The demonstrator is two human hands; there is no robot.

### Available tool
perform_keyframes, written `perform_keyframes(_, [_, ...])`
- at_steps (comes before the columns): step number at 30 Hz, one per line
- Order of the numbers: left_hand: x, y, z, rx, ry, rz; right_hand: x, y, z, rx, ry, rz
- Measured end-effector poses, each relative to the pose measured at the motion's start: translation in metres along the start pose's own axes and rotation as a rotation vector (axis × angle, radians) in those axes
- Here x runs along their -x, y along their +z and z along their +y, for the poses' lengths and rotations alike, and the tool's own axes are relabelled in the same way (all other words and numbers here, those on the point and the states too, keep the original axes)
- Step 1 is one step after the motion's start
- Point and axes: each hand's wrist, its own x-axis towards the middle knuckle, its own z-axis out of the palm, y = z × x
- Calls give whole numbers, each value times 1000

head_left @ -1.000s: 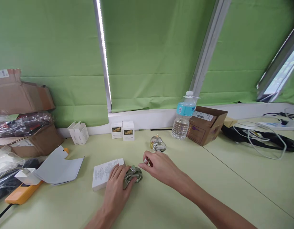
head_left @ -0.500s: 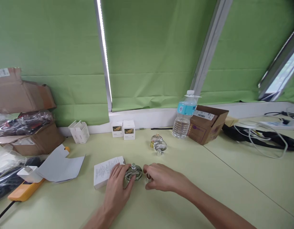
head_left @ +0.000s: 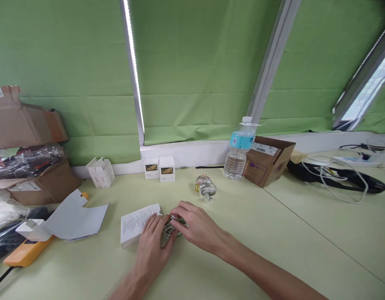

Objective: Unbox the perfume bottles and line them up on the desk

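A shiny silver oval object with a raised rim (head_left: 169, 230) stands on the table, its right part hidden by my fingers. My left hand (head_left: 153, 239) grips its left side between thumb and fingers. Over its top, my right hand (head_left: 194, 225) pinches a small silver cap-like piece (head_left: 174, 217) at the knob; the fingers cover most of it. Left of the object lies a white printed box (head_left: 136, 225), touching or very near my left fingers. Farther back sits a similar silver object (head_left: 208, 189) with gold parts.
Two small white boxes (head_left: 167, 170) and an opened white carton (head_left: 101, 173) stand along the back. At the back right are a water bottle (head_left: 237, 154) and a brown box (head_left: 264, 164). Folded paper (head_left: 78, 216) and an orange power strip (head_left: 29, 252) lie left.
My right hand has moved left with the small silver piece, from beside the oval object to its top. My left hand keeps its hold. The view has shifted slightly.
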Motion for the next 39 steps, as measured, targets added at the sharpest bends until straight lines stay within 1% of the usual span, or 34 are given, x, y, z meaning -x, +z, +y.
perform_keyframes(2, [0,0,0,3,0,-13,0,2,1,-20,1,18])
perform_keyframes(7, [1,0,0,10,7,-28,1,-2,2,-80,-2,20])
perform_keyframes(10, [2,1,-1,24,4,-36,1,-3,2,-31,-69,12])
perform_keyframes(13, [2,2,-2,49,9,-42,2,-6,2,18,-139,-23])
perform_keyframes(17, [0,0,-1,69,-2,-44,2,-11,2,46,-186,-55])
perform_keyframes(19, [-1,-2,1,77,-8,-38,2,-12,1,42,-163,-37])
perform_keyframes(23, [-3,-5,5,117,-9,-62,2,-5,1,28,-9,29])
perform_keyframes(26, [-4,-5,6,133,-20,-77,0,1,3,16,29,10])
perform_keyframes(28, [-4,-5,6,132,-28,-88,0,4,4,29,5,9])
perform_keyframes(34, [-1,-3,1,135,-38,-103,1,2,5,177,-155,-20])
perform_keyframes(39, [-1,-2,-1,145,-41,-127,1,2,6,164,-187,-19])
